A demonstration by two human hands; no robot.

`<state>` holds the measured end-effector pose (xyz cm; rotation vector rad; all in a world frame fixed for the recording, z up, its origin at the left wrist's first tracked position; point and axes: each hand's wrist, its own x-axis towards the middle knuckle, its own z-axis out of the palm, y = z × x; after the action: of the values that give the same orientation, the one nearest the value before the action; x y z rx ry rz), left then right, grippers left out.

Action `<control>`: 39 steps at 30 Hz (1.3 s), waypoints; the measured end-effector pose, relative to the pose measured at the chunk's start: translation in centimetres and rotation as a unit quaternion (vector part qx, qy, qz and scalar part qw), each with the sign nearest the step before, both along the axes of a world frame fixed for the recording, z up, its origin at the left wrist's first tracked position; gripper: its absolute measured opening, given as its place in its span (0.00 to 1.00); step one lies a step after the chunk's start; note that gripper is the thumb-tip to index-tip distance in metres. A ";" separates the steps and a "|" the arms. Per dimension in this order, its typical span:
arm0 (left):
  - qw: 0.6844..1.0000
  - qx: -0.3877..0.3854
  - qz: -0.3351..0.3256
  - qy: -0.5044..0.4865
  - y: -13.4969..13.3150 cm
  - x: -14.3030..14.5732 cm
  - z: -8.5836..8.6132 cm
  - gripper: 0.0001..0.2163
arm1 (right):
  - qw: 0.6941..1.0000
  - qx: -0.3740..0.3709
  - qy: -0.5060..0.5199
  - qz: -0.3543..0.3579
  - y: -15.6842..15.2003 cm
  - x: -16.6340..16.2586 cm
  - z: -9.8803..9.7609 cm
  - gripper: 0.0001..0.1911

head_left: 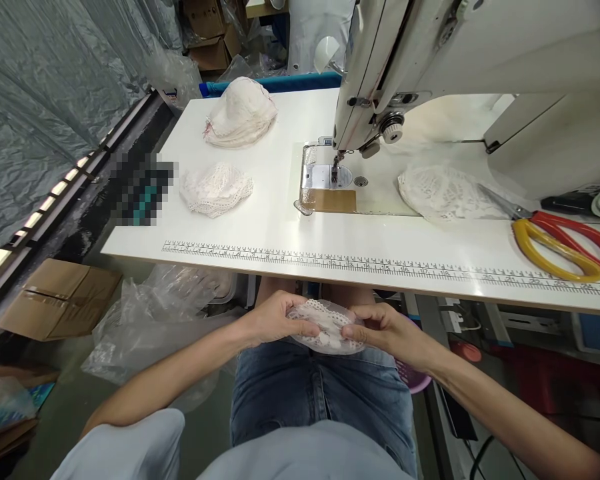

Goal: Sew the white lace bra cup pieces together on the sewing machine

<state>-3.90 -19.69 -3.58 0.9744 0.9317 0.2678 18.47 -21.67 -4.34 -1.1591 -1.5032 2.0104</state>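
Observation:
Above my lap, in front of the table edge, a white lace piece (325, 328) with a scalloped border and sheer fabric is stretched between my hands. My left hand (283, 320) pinches its left end, thumb on top. On the other end, my right hand (380, 331) grips it with thumb and fingers. A sewing machine (370, 80) stands on the white table (280, 237), its presser foot (335, 170) over the metal plate. Similar white lace pieces (215, 190) lie left of the needle, and more lace (443, 190) rests to its right.
A stack of cream cup-shaped fabric pieces (243, 113) sits at the table's back left. Scissors (560, 243) with red and yellow handles lie at the right, blades on the lace. Below left are a cardboard box (60, 300) and clear plastic bags (150, 320).

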 end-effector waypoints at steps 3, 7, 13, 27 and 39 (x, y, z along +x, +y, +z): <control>1.000 0.002 0.002 -0.017 -0.1 0.0 0.1 0.15 | 1.000 0.004 0.008 0.002 -0.2 0.0 0.0 0.18; 1.000 0.005 0.014 -0.018 -0.1 0.1 0.0 0.14 | 1.000 0.006 0.001 0.016 -0.6 0.0 -0.5 0.21; 0.999 -0.025 0.017 -0.032 -0.1 0.2 0.0 0.13 | 1.000 0.016 0.013 0.014 -0.9 0.6 -1.1 0.24; 0.997 0.059 0.047 0.005 -0.5 0.1 0.6 0.20 | 0.999 0.011 -0.010 -0.036 -0.7 -0.5 -1.2 0.17; 0.990 0.097 0.095 0.038 -0.6 -1.0 1.3 0.14 | 0.995 0.066 -0.054 -0.044 -0.4 -1.0 -1.0 0.19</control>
<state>-4.92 -20.31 -2.28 1.0808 1.0843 0.4924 17.48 -22.03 -5.36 -1.2738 -1.5816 1.7896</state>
